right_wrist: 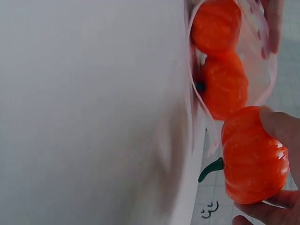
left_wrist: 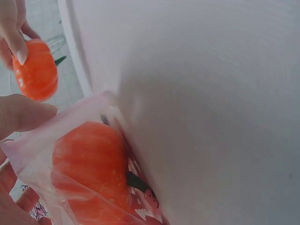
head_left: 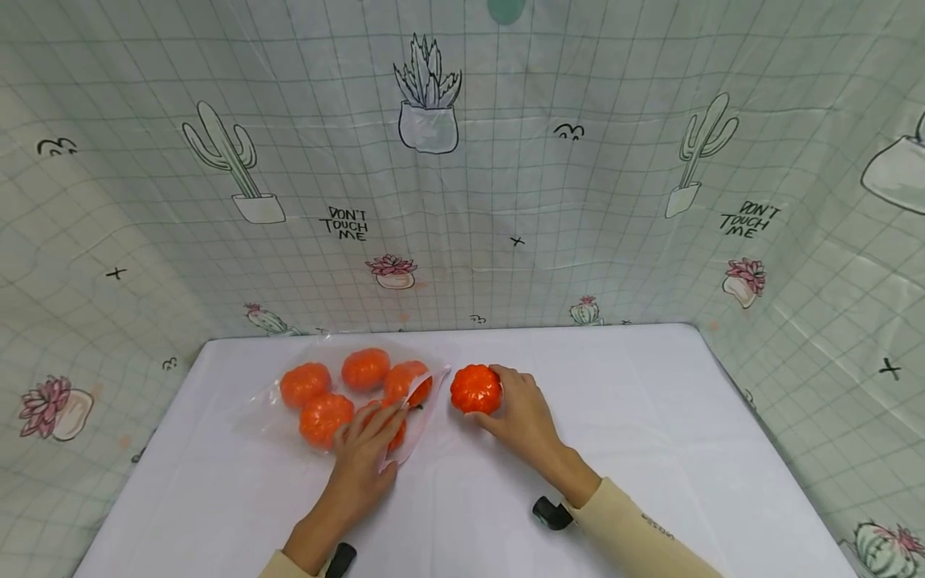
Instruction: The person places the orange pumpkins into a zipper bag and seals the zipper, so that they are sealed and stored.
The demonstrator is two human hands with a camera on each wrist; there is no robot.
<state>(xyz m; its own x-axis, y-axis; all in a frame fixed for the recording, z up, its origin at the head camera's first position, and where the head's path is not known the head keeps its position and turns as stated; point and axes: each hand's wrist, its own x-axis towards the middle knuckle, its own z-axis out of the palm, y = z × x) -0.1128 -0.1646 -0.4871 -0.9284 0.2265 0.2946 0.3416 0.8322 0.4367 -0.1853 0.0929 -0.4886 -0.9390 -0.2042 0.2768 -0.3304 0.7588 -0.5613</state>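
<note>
Between its thumb and fingers my right hand (head_left: 529, 415) holds a small orange toy pumpkin (head_left: 474, 389), just right of the bag's mouth. The right wrist view shows this pumpkin (right_wrist: 253, 157) with its curved green stem. My left hand (head_left: 366, 453) grips the pink-edged mouth of a clear plastic bag (head_left: 441, 372), which gapes towards the held pumpkin. Several more pumpkins lie in the bag, among them one at its front left (head_left: 325, 419); the left fingers partly cover another. In the left wrist view, a bagged pumpkin (left_wrist: 93, 168) shows through the film.
Everything lies on a white-covered table (head_left: 636, 417). A hanging cloth (head_left: 462, 193) with a grid and cactus drawings stands behind it and along both sides. A black wrist device (head_left: 552, 514) sits by the right sleeve, another (head_left: 341, 559) by the left.
</note>
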